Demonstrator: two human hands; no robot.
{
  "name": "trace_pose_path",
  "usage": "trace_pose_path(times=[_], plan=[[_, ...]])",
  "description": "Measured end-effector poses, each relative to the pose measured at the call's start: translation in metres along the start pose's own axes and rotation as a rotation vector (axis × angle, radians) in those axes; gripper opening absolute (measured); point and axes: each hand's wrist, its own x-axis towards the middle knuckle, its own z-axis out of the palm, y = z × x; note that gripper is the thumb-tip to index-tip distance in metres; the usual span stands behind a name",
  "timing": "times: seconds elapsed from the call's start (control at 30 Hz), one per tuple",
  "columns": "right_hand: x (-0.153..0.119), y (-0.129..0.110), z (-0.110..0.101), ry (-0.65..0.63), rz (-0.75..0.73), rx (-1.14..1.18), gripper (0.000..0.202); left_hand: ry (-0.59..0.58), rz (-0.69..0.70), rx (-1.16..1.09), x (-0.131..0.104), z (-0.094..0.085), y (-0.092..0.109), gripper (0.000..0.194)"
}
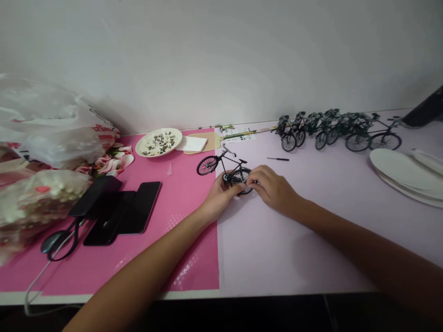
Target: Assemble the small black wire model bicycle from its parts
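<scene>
A small black model bicycle is tilted above the table, its front wheel raised toward the left. My left hand grips it low at the pedals and rear wheel, with the thumb over the wheel. At the right edge of that wheel, my right hand is closed in a pinch. Whatever lies between its fingertips is too small to make out. Behind my right hand, a thin dark screwdriver-like tool lies on the table.
Several model bicycles stand in a row at the back right, near white plates. A plate of small parts sits at the back left. Phones, a black box and plastic bags occupy the left side.
</scene>
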Motion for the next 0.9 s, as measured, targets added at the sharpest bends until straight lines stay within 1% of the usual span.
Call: trace_pose_path(times=[0.27,0.53,0.8,0.9], plan=[[0.0003,-0.003,0.0007,0.013,0.031,0.014,0.01,-0.012,0.013,0.025,-0.0019,0.0015,0.0015,0.047],[0.0012,-0.002,-0.0014,0.015,0.002,0.004,0.008,-0.017,0.03,0.02,-0.0041,0.0036,0.003,0.047],[0.0017,-0.0029,-0.001,-0.026,0.032,-0.06,0.011,0.031,0.017,0.041,-0.0029,0.0019,-0.0004,0.047],[0.0017,-0.003,-0.0016,-0.025,0.032,-0.044,0.01,0.037,0.024,0.042,-0.0018,0.001,-0.0033,0.049]])
